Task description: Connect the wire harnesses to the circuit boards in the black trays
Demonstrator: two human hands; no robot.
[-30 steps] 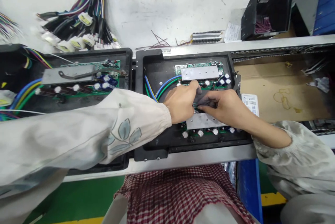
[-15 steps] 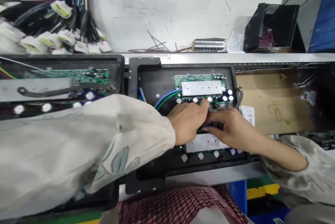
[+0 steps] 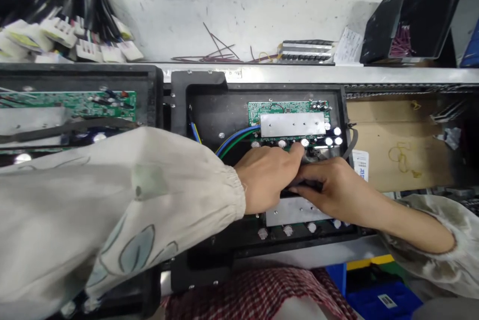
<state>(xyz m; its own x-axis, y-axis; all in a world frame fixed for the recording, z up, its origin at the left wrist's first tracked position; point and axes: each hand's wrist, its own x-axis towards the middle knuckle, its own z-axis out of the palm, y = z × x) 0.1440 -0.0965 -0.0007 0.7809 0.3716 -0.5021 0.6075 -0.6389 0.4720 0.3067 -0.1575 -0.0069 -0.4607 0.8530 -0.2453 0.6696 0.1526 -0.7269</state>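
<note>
Both hands (image 3: 262, 176) work over the black tray (image 3: 220, 105) near an unreadable label (image 3: 361, 164).

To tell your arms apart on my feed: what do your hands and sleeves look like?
The left hand and right hand are ungloved. The left sleeve is off-white with grey-blue, dark-outlined leaves; the right sleeve is pale. Both cuffs are gathered.

Pale sleeves (image 3: 179, 180), one leaf-printed, are worn with red checked cloth (image 3: 254, 292).

Upper circuit board (image 3: 258, 108): green, bearing a silver plate (image 3: 293, 125), lying flat, right of frame centre. Lower circuit board (image 3: 290, 212): silver-topped, flat, below centre, partly hidden.
</note>
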